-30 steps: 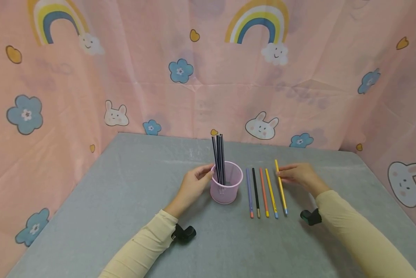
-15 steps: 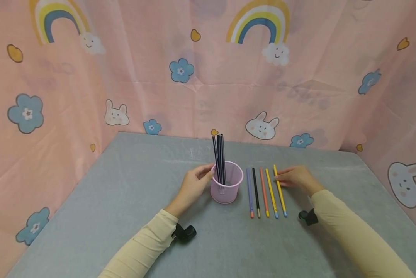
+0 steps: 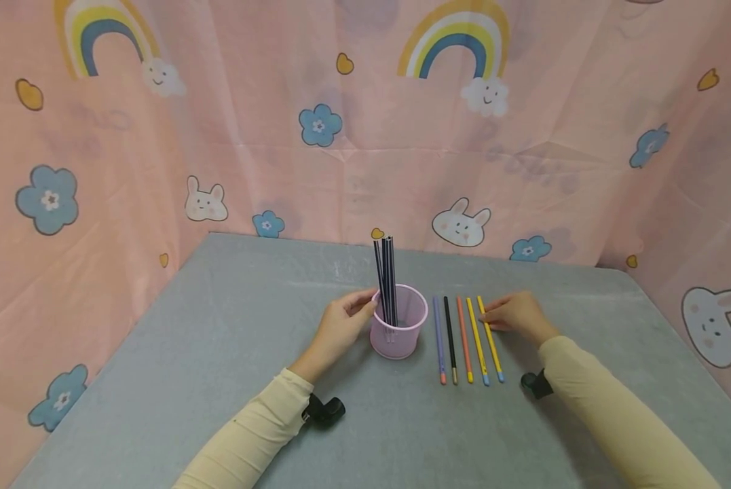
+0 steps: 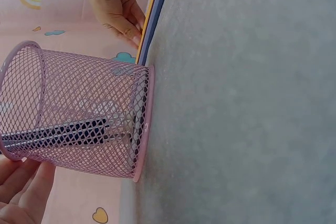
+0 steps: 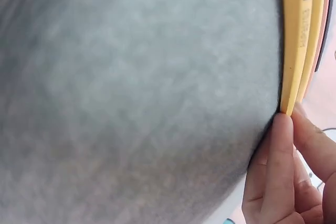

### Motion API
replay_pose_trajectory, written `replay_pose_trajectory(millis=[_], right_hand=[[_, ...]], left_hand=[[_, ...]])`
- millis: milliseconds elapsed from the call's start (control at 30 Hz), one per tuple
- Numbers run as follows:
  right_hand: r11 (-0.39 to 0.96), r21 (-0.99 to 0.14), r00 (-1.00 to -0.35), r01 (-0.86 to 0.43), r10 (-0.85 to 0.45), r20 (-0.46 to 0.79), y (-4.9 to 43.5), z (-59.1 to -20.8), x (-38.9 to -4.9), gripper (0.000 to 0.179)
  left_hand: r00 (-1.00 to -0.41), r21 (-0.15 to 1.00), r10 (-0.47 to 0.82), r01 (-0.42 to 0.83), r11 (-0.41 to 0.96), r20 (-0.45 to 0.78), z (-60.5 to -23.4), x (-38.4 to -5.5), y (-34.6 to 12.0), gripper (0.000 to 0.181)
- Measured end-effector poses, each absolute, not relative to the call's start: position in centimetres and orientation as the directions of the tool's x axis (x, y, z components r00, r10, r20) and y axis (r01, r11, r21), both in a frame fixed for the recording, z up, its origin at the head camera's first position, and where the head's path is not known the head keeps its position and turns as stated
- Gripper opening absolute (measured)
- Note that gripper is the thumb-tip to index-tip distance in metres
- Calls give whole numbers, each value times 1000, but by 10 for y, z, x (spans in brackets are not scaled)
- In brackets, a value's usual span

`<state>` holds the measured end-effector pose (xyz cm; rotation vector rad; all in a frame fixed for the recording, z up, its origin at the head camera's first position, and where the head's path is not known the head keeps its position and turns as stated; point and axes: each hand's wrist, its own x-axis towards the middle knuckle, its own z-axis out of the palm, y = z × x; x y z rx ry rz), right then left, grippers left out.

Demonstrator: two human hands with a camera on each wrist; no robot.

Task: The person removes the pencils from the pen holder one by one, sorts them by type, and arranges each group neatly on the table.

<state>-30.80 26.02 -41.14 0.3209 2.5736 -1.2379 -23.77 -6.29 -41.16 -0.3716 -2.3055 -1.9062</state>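
My left hand holds the rim of a pink mesh pen holder, which stands upright on the table. Several thin dark sticks lean inside it. To the holder's right, pencils lie side by side: purple, black, orange, and two yellow ones. The outer yellow pencil lies at the row's right end, and my right hand pinches it near its far end. The right wrist view shows thumb and finger around that pencil, with the inner yellow pencil just behind.
A grey table surface spreads around the things. Pink patterned cloth hangs behind it and at both sides. Black cameras sit under the left wrist and the right wrist.
My right hand has moved a little left and nearer, lowering the outer yellow pencil onto the table beside the other yellow one. The left hand and the pen holder have kept their places.
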Motion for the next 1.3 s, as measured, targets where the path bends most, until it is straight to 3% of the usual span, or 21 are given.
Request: replay_pose_trajectory(millis=[267,667,933,1300], right_hand=[[659,-716,-965,230,62,-253,264,-398,-301,37],[458,-870,-983,183,116,-146,257,-403,-288,68],[389,-916,-995,93,-1,-102,217,-379,-263,58],[257,-966,-995,40,-81,-63,182,-378,-251,51]], left_hand=[[-964,950,112,258,173,242,-411,-237,-63,32],[-965,956,128,246,162,227,-396,-227,-60,33],[-965,950,124,250,190,229,-381,-217,-61,32],[-963,947,126,257,193,236,-382,-218,-61,32]])
